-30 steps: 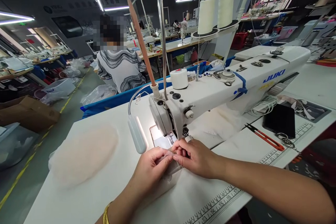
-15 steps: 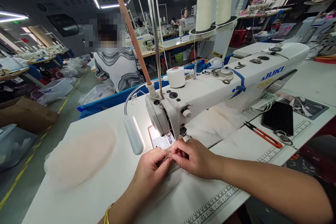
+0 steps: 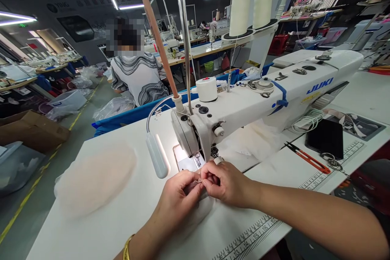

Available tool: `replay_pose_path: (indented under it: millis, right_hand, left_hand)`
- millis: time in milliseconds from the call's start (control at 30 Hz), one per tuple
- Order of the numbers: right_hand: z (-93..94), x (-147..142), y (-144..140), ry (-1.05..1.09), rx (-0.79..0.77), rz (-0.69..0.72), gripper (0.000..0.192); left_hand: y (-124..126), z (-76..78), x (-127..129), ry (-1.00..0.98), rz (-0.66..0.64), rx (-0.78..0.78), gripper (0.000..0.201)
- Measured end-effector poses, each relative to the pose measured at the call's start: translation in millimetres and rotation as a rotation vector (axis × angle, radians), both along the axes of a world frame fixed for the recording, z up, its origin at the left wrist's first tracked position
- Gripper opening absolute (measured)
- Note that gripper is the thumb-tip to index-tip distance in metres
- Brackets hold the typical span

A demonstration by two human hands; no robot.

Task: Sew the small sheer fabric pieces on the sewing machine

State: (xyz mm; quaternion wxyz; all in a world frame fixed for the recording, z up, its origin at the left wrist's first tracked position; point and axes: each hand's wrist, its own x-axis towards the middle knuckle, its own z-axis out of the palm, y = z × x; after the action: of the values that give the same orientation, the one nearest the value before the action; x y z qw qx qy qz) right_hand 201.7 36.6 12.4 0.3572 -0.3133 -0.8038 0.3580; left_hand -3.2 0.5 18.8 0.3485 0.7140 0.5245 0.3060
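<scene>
My left hand [image 3: 178, 199] and my right hand [image 3: 227, 183] meet just in front of the needle of a white JUKI sewing machine [image 3: 258, 97]. Both pinch a thin, sheer piece of pale fabric [image 3: 198, 211] that lies on the white table [image 3: 128, 219] under my fingers. The fingertips of the two hands touch over the fabric's edge. A thimble-like ring sits on a finger of my right hand. A gold bangle is on my left wrist.
A pile of pale sheer pieces [image 3: 94, 178] lies at the left. A lamp head [image 3: 157, 155] hangs by the needle. Red thread snips [image 3: 307, 158], keys and a black phone [image 3: 325, 138] lie at the right. A person in a striped top [image 3: 137, 77] sits behind.
My hands have drawn closer together, fingertips now touching over the fabric's edge. The view has shifted slightly.
</scene>
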Motion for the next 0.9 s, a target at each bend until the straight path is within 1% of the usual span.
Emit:
replay_pose_path:
  millis: [100, 300, 433, 567, 700, 800, 833, 900]
  right_hand:
    - [1.1, -1, -1, 0.002, -0.046, -0.009, 0.008]
    - [4.0, -1, -2, -0.005, -0.091, -0.010, 0.005]
    - [2.7, 0, 0, -0.006, -0.122, -0.009, 0.007]
    - [2.4, 0, 0, -0.007, -0.135, -0.011, 0.009]
    - [8.8, -2, -3, -0.056, -0.152, -0.038, 0.008]
    - [12.2, -3, -1, -0.090, -0.179, -0.064, 0.008]
    - [11.5, -3, 1, -0.096, -0.181, -0.067, 0.008]
    - [7.1, 0, 2, -0.107, -0.169, -0.054, 0.007]
  left_hand:
    - [-1, 4.5, 0, -0.086, -0.016, -0.101, 0.026]
    - [-2, 4.7, 3, -0.111, 0.038, -0.150, 0.031]
    - [-1, 6.9, 4, -0.137, 0.022, -0.126, 0.025]
    - [0, 8.9, 3, -0.186, -0.035, -0.142, 0.029]
    - [-2, 5.9, 3, -0.183, 0.008, -0.157, 0.028]
    - [-2, 5.9, 3, -0.198, 0.010, -0.185, 0.030]
    - [-1, 6.8, 3, -0.196, 0.011, -0.181, 0.029]
    - [1, 8.8, 3, -0.163, 0.027, -0.108, 0.025]
